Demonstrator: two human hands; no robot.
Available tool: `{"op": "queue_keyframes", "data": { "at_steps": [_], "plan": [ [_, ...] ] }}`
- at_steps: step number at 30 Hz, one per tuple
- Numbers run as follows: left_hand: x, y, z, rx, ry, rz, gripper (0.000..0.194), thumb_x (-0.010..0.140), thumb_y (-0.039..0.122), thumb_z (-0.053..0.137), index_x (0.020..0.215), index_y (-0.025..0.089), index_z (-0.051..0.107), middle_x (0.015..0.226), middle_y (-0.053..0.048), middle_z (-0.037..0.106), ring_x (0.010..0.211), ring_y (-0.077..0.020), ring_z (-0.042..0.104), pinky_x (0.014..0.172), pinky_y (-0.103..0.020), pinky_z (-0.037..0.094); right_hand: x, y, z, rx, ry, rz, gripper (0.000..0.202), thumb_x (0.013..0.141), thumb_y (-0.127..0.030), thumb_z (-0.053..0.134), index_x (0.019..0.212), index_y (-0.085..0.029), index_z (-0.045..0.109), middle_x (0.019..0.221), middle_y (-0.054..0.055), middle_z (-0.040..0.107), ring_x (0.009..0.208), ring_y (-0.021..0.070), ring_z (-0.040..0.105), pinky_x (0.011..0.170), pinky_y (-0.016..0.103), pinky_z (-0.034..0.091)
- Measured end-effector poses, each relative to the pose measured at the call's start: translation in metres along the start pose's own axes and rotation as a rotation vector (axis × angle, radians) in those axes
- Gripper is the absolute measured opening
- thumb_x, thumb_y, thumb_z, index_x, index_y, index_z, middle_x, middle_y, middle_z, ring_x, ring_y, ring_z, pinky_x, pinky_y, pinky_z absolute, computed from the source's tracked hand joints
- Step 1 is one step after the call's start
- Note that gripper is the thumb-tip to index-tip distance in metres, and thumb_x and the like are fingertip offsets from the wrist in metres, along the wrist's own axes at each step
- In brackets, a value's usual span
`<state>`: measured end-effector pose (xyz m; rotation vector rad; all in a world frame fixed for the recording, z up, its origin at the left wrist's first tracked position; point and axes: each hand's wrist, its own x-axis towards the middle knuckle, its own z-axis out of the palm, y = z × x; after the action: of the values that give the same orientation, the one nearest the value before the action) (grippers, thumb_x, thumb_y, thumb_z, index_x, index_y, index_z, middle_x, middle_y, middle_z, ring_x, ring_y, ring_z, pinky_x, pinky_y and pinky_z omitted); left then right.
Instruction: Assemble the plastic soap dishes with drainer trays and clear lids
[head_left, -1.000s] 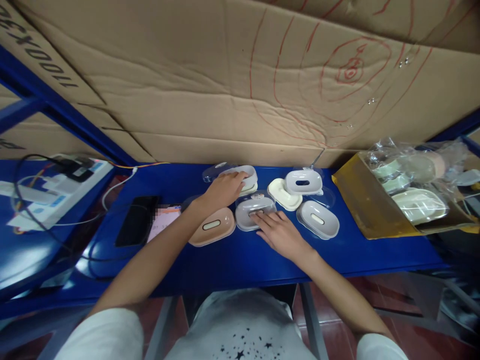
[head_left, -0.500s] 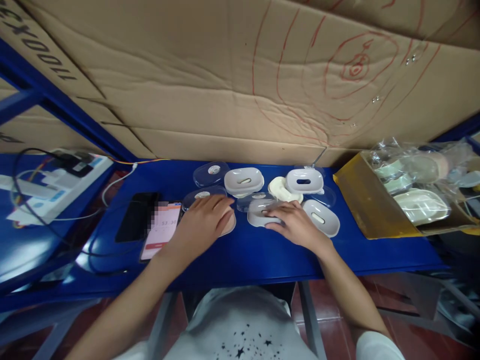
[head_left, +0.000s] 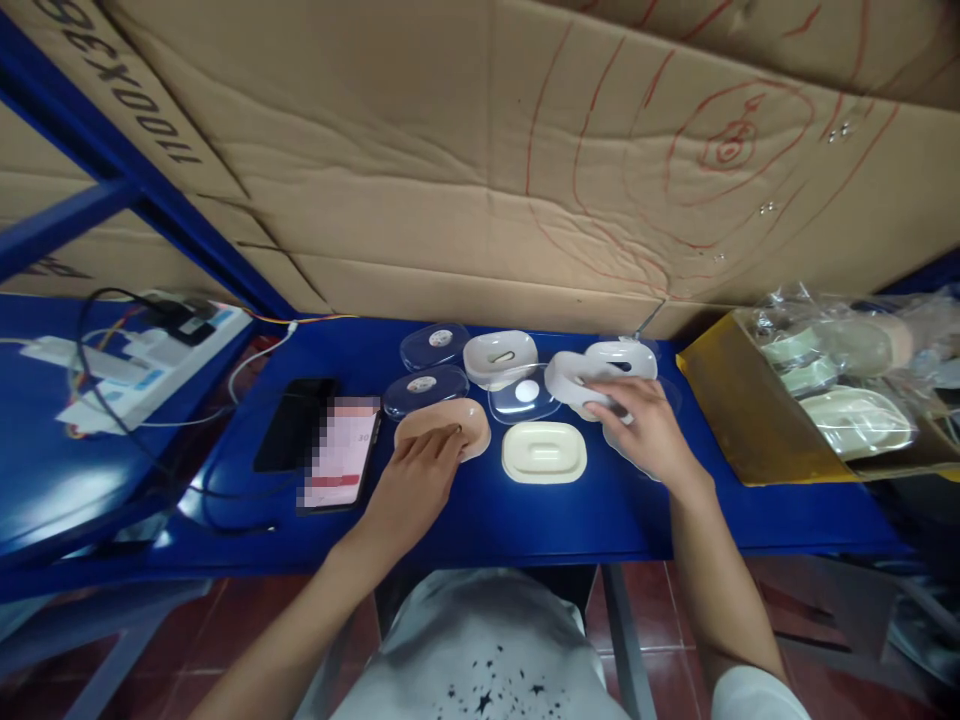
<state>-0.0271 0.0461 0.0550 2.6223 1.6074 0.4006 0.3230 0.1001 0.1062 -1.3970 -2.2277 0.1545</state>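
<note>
My left hand (head_left: 415, 488) has its fingers closed on a peach soap dish (head_left: 477, 425) lying on the table; the fingers cover its middle. In my right hand (head_left: 654, 428) is a white slotted soap tray (head_left: 568, 374), tilted above the table and pinched at its right end. Between my hands lies a cream soap dish base (head_left: 544, 470), uncovered. Just behind that base is a clear lid (head_left: 511, 402) with a round white sticker. Another white slotted dish (head_left: 600, 352) sits behind the held tray, partly hidden. My right hand also hides part of a pale dish below it.
Two more clear lids (head_left: 421, 350) and a white slotted dish (head_left: 491, 345) lie toward the back. Two phones, one with a lit screen (head_left: 349, 450), are at the left, near cables and a power strip (head_left: 161, 365). A cardboard box (head_left: 720, 410) of bagged dishes stands right.
The white slotted tray has come up and moved right in my right hand, showing the cream base. My left hand has drawn back, so more of the peach dish shows.
</note>
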Motion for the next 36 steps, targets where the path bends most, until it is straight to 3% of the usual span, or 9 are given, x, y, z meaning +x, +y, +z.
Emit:
{"op": "queue_keyframes", "data": {
  "at_steps": [6, 9, 13, 17, 20, 23, 27, 31, 36],
  "plan": [
    [0.008, 0.006, 0.005, 0.068, 0.026, -0.016, 0.035, 0.106, 0.014, 0.042, 0.131, 0.017, 0.067, 0.122, -0.021, 0.078, 0.121, -0.0371, 0.074, 0.105, -0.054, 0.054, -0.002, 0.023, 0.017, -0.148, -0.008, -0.033, 0.041, 0.111, -0.027, 0.044, 0.146, -0.024, 0.067, 0.156, 0.011, 0.065, 0.147, 0.0329, 0.057, 0.123, 0.057, 0.039],
    [0.013, 0.008, 0.0, 0.042, 0.104, -0.032, 0.031, 0.111, 0.019, 0.04, 0.126, 0.019, 0.067, 0.119, -0.017, 0.08, 0.113, -0.0338, 0.076, 0.1, -0.05, 0.053, -0.037, 0.027, 0.013, -0.187, 0.042, 0.012, 0.041, 0.113, -0.032, 0.045, 0.149, -0.025, 0.063, 0.15, 0.011, 0.068, 0.141, 0.0322, 0.061, 0.119, 0.053, 0.041],
    [0.028, 0.016, -0.002, -0.043, 0.197, -0.023, 0.032, 0.113, 0.02, 0.037, 0.129, 0.019, 0.065, 0.122, -0.014, 0.08, 0.113, -0.0301, 0.076, 0.098, -0.047, 0.052, -0.096, 0.041, 0.008, -0.309, 0.048, 0.157, 0.048, 0.111, -0.053, 0.051, 0.147, -0.023, 0.062, 0.137, 0.015, 0.075, 0.123, 0.036, 0.069, 0.105, 0.052, 0.047],
    [0.048, 0.037, 0.013, -0.01, 0.12, 0.04, 0.034, 0.11, 0.014, 0.043, 0.134, 0.022, 0.065, 0.126, -0.013, 0.079, 0.116, -0.0312, 0.075, 0.102, -0.05, 0.051, -0.125, 0.054, 0.01, -0.339, 0.03, 0.18, 0.043, 0.112, -0.053, 0.05, 0.138, -0.024, 0.068, 0.135, 0.013, 0.077, 0.119, 0.0338, 0.072, 0.103, 0.051, 0.045],
    [0.058, 0.05, 0.02, -0.011, 0.04, 0.108, 0.037, 0.108, 0.014, 0.047, 0.139, 0.025, 0.065, 0.138, -0.012, 0.074, 0.126, -0.0322, 0.071, 0.108, -0.051, 0.049, -0.128, 0.055, 0.008, -0.307, 0.014, 0.168, 0.038, 0.113, -0.047, 0.05, 0.136, -0.025, 0.069, 0.132, 0.011, 0.078, 0.117, 0.0306, 0.074, 0.103, 0.049, 0.044],
    [0.071, 0.049, 0.01, -0.05, 0.029, 0.126, 0.034, 0.112, 0.024, 0.045, 0.14, 0.023, 0.064, 0.146, -0.013, 0.07, 0.133, -0.0329, 0.066, 0.112, -0.051, 0.047, -0.127, 0.055, 0.008, -0.289, 0.041, 0.176, 0.035, 0.113, -0.041, 0.048, 0.135, -0.024, 0.07, 0.123, 0.011, 0.081, 0.11, 0.0298, 0.075, 0.102, 0.048, 0.043],
    [0.116, 0.026, -0.009, 0.036, -0.083, 0.008, 0.04, 0.111, 0.021, 0.038, 0.143, 0.019, 0.062, 0.143, -0.016, 0.07, 0.133, -0.0335, 0.065, 0.111, -0.05, 0.047, -0.121, 0.063, 0.012, -0.246, 0.14, 0.216, 0.036, 0.114, -0.038, 0.044, 0.129, -0.024, 0.073, 0.116, 0.011, 0.081, 0.105, 0.0293, 0.074, 0.097, 0.045, 0.045],
    [0.172, 0.0, -0.008, 0.046, -0.192, 0.027, 0.031, 0.109, 0.031, 0.051, 0.13, 0.019, 0.071, 0.128, -0.014, 0.077, 0.123, -0.0328, 0.071, 0.104, -0.044, 0.052, -0.109, 0.079, 0.012, -0.287, 0.365, 0.35, 0.046, 0.115, -0.039, 0.033, 0.126, -0.017, 0.072, 0.113, 0.017, 0.079, 0.101, 0.0316, 0.071, 0.094, 0.046, 0.047],
    [0.195, -0.012, 0.0, 0.046, -0.242, 0.045, 0.033, 0.106, 0.043, 0.062, 0.131, 0.024, 0.072, 0.125, -0.008, 0.08, 0.117, -0.0291, 0.075, 0.096, -0.035, 0.054, -0.094, 0.096, 0.014, -0.472, 0.293, 0.376, 0.041, 0.114, -0.038, 0.043, 0.128, -0.017, 0.074, 0.111, 0.015, 0.082, 0.108, 0.0306, 0.071, 0.098, 0.044, 0.043]
  ]
}}
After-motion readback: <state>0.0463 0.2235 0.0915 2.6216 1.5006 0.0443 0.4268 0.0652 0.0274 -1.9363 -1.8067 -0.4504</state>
